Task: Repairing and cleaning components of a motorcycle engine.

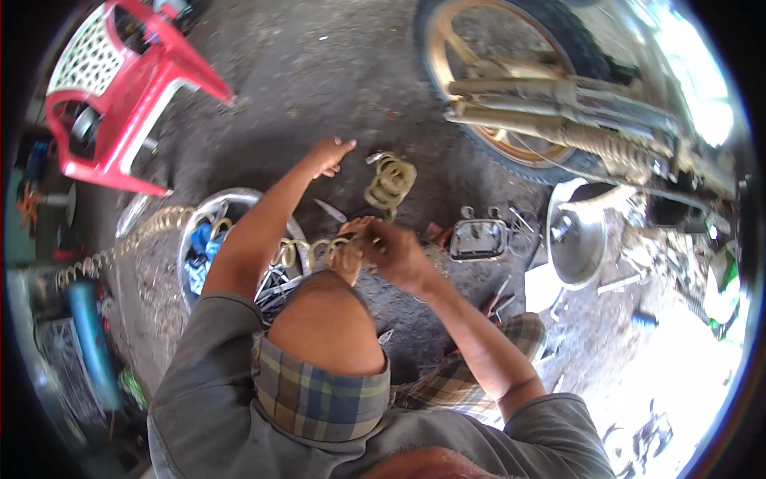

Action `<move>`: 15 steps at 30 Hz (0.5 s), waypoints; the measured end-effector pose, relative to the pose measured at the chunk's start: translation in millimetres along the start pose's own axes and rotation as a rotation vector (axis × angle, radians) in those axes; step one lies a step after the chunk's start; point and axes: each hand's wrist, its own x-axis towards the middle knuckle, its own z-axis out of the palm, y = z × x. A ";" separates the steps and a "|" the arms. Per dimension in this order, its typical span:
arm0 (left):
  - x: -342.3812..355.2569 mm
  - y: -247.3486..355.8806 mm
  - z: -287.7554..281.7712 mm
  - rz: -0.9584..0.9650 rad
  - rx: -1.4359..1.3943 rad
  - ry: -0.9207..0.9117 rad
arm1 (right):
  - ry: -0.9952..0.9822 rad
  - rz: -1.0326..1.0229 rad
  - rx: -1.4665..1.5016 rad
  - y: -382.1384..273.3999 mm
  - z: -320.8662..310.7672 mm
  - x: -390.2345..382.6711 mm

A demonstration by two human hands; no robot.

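My left hand (329,157) reaches out over the dirt floor with fingers apart and nothing in it, left of a loose pile of coiled yellowish hose (391,184). My right hand (391,254) is closed above my foot (345,267), beside stretched loops of the same kind of hose (319,251); what its fingers hold is hidden. A pale pointed tool (330,211) lies between my hands. At the left, a metal basin (187,263) holds blue cloth (203,251) and dark metal pieces, with hose loops running over it.
A red-and-white plastic chair (128,128) stands upper left, above a blue cylinder (94,339). At upper right are a wheel (437,48) and fork tubes (542,100). A small metal tray (479,237), a large round pan (582,251) and scattered tools lie to the right.
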 end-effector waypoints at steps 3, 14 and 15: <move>20.7 18.5 81.9 -0.045 0.112 -0.042 | 0.073 -0.076 -0.018 15.1 22.7 -27.0; -9.6 51.9 193.3 0.714 0.488 -0.169 | 0.439 0.276 -0.370 76.2 -3.4 -79.2; -21.5 67.4 188.0 0.732 0.494 -0.192 | 0.555 0.335 -0.318 84.9 -24.1 -80.8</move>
